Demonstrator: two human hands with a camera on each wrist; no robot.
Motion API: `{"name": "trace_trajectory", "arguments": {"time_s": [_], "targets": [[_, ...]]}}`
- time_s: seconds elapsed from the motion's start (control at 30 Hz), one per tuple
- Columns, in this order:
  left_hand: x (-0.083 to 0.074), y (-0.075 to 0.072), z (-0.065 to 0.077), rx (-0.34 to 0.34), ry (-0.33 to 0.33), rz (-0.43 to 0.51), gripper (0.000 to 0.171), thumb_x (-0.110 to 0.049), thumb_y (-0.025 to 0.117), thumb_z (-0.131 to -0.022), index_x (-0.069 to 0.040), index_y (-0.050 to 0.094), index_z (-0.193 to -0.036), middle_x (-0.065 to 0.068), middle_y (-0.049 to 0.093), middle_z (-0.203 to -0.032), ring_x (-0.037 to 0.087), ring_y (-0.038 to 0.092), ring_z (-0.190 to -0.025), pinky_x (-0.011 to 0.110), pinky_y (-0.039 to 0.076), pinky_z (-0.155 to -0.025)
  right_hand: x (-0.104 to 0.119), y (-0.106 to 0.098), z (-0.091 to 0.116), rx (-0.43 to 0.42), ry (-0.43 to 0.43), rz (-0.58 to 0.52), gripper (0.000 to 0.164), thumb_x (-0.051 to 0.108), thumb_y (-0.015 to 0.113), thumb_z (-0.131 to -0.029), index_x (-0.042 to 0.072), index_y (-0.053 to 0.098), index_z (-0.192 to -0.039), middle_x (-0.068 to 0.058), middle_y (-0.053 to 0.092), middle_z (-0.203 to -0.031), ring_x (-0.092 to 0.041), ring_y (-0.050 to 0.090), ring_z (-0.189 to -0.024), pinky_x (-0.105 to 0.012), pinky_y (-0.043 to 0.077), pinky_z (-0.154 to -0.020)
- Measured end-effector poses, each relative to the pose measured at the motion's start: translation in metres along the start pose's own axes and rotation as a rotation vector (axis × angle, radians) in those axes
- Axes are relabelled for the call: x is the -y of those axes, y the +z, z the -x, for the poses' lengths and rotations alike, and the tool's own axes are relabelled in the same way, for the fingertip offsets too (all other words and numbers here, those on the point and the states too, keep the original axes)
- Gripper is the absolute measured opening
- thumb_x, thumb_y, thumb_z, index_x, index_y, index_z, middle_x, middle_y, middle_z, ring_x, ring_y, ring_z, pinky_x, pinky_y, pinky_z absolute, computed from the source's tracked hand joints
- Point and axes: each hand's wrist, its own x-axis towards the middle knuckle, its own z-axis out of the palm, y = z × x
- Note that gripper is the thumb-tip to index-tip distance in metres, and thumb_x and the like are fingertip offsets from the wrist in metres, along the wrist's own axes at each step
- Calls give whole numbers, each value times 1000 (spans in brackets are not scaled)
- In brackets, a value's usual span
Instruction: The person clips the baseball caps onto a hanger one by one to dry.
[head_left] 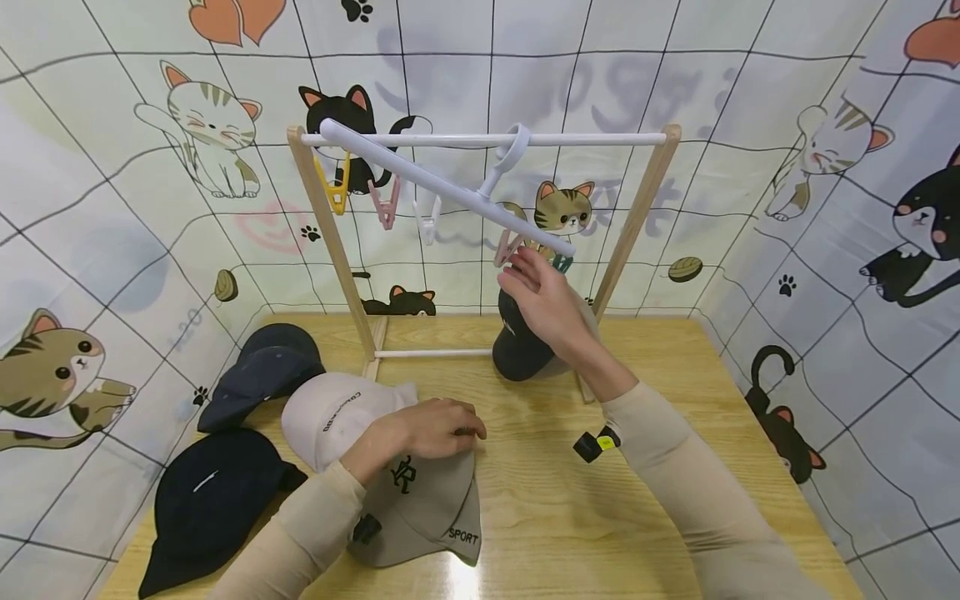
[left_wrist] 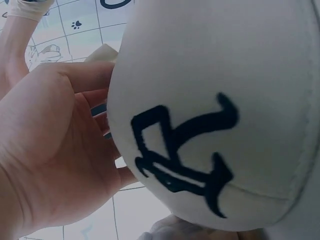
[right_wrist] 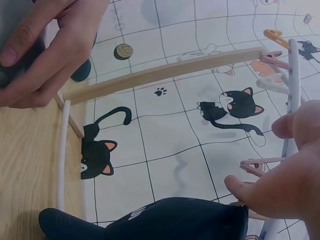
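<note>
My right hand [head_left: 543,296] is raised beside a pink clip [head_left: 507,247] on the lavender hanger [head_left: 450,193], thumb and fingers apart in the right wrist view. Just below it is a black cap [head_left: 516,342] with a greyish back; a clip near its top is partly hidden by the hand. On the table, my left hand [head_left: 435,429] lies over a grey-beige cap [head_left: 420,508] with dark lettering and "SPORT" on its brim. Seen from the left wrist, the fingers pass behind that cap's crown [left_wrist: 260,60], which hides the fingertips.
The hanger hooks onto the top bar [head_left: 600,140] of a wooden-sided rack. Yellow [head_left: 337,187], pink [head_left: 385,202] and white clips [head_left: 427,221] hang at its left. A pale pink cap [head_left: 322,408], a navy cap [head_left: 270,367] and a black cap [head_left: 213,492] lie left on the table.
</note>
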Motion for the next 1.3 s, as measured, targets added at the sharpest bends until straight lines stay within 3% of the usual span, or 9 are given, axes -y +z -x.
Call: {"name": "trace_trajectory", "arguments": {"time_s": [0.3, 0.47, 0.63, 0.83, 1.0, 1.1, 1.3], "targets": [[1, -17, 1, 5, 143, 116, 27, -10, 65, -113, -10, 80, -136, 12, 78, -129, 11, 70, -108, 28, 58, -97, -2, 4, -7, -39, -30, -102, 70, 23, 63, -116, 6, 33, -177, -15, 46, -180, -26, 50, -165, -40, 41, -136], [0, -26, 3, -13, 205, 176, 26, -5, 70, -109, -6, 80, -134, 11, 79, -123, 12, 73, -107, 26, 59, -96, -2, 6, -8, -57, -48, -128, 67, 23, 65, -115, 7, 38, -175, -15, 52, -175, -25, 53, -162, -42, 43, -135], [-2, -36, 6, -31, 185, 217, 29, -8, 75, -108, -6, 80, -136, 8, 78, -127, 12, 76, -110, 25, 60, -98, -2, 7, -10, -71, -65, -177, 63, 19, 65, -115, 4, 42, -172, -18, 56, -170, -28, 55, -159, -43, 45, -133], [-3, -50, 11, -60, 166, 221, 40, -13, 79, -107, -2, 74, -145, 16, 70, -144, 16, 79, -115, 27, 62, -102, -2, 8, -13, -105, -80, -231, 57, 14, 64, -114, -2, 48, -166, -24, 61, -161, -25, 63, -145, -43, 51, -126], [-2, -62, 13, -68, 182, 197, 31, -13, 78, -107, -2, 79, -136, 18, 63, -149, 22, 68, -127, 30, 59, -101, -1, 10, -15, -135, -76, -278, 55, 11, 65, -114, -6, 48, -163, -27, 61, -158, -20, 69, -130, -48, 57, -121], [-1, -68, 13, -56, 185, 199, 22, -14, 78, -108, -4, 83, -127, 18, 60, -152, 26, 60, -137, 32, 57, -102, -1, 11, -16, -167, -70, -296, 50, 11, 67, -113, -5, 53, -158, -23, 66, -148, -20, 72, -123, -45, 61, -115], [-4, -78, 15, -46, 169, 213, 13, -16, 78, -108, -12, 86, -117, 15, 59, -151, 23, 64, -131, 31, 57, -104, -2, 13, -18, -222, -78, -315, 35, 12, 72, -111, -5, 61, -140, -8, 72, -119, -16, 77, -108, -32, 67, -100]]}}
